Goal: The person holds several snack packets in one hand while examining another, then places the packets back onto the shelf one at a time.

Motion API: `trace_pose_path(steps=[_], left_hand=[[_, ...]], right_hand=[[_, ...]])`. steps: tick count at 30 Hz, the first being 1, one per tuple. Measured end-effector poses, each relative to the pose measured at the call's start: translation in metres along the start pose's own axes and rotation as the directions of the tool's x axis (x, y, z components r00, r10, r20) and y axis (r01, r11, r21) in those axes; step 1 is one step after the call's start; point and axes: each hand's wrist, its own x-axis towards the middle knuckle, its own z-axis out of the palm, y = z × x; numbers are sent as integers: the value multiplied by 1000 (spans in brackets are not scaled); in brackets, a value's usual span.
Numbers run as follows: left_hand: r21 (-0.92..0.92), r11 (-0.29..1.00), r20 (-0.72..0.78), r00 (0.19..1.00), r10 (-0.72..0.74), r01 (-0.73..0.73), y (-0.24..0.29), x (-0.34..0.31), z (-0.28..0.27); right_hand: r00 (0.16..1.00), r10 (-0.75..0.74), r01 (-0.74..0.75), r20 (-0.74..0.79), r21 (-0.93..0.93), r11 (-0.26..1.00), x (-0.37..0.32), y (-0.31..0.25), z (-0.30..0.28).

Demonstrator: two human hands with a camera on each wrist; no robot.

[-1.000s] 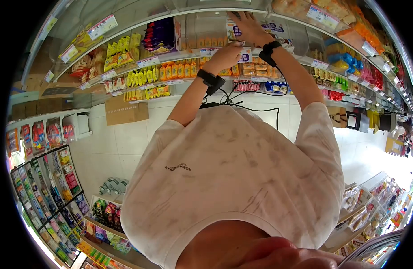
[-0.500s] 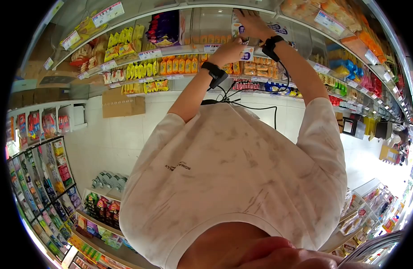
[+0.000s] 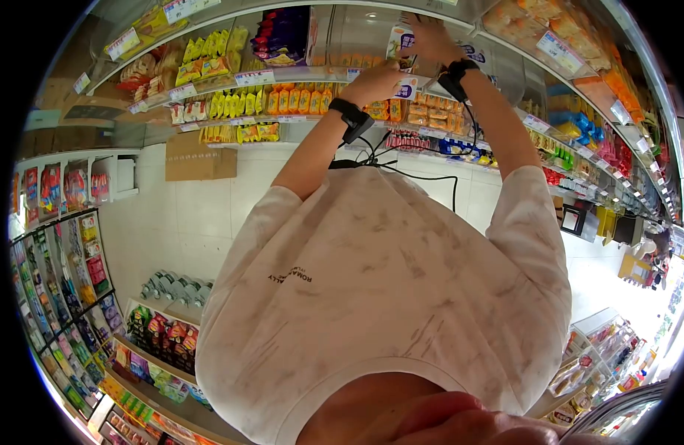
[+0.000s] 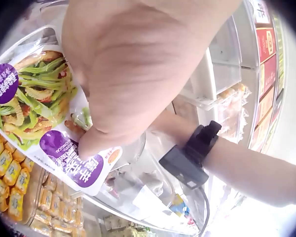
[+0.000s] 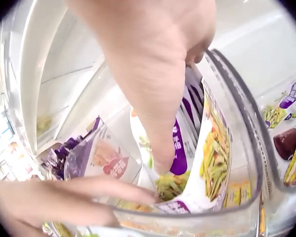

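My left hand (image 3: 373, 83) is at the front of a clear bin and pinches a white-and-purple food pouch (image 4: 37, 98) with green vegetables pictured on it. In the left wrist view its thumb lies across the pouch's printed front. My right hand (image 3: 432, 41) reaches down into the bin (image 5: 251, 148) from above. It grips upright pouches (image 5: 214, 163) of the same kind, thumb against one printed face and fingers over behind the top edges. In the right wrist view the left hand's fingers (image 5: 108, 190) extend across the bin's front rim. The right fingertips are partly hidden.
Purple packets (image 3: 283, 35) stand in the bin to the left. Orange-wrapped snacks (image 3: 297, 100) fill the shelf below, and bags of bread (image 3: 553, 30) lie at upper right. A cardboard box (image 3: 201, 162) sits on the floor. Black cables (image 3: 423, 174) hang between the wrists.
The head view has tilted and shifted slightly, so the shelf sits higher. Both hands stay at the same bin, and the right hand appears a little farther right.
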Motion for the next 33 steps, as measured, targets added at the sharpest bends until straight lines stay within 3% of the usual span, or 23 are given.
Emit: trace_pose_path(steps=[2,8,12,16,19,22,28,30,32,33], left_hand=[[6,999,37,998,-51,51,8,-3,-6],[87,995,-48,998,-37,41,4,-3,5],[137,990,-4,999,-34,35,9,2,-2],[191,980,59,996,-73,61,12,8,-2],[205,976,96,991,-90,68,7,13,4],[207,975,108,989,-100,76,3,17,7],[252,964,118,986,-121,88,4,18,12],[244,965,143,981,-133,95,0,20,14],[231,966,142,978,-154,119,1,22,15],[227,966,145,976,-163,127,3,22,13]], right_hand=[[994,-14,4,109,89,996,6,14,2],[988,-55,16,147,258,966,4,17,-19],[929,44,-190,368,369,910,4,20,-43],[969,37,-139,243,418,898,-2,25,-45],[954,67,-180,294,379,908,-4,17,-61],[983,36,-89,177,305,948,3,32,-19],[987,92,-140,133,419,897,-2,22,-24],[906,247,-376,343,384,844,0,19,-39],[945,271,-323,183,389,863,2,17,-38],[975,205,-157,-85,387,908,-2,16,-31]])
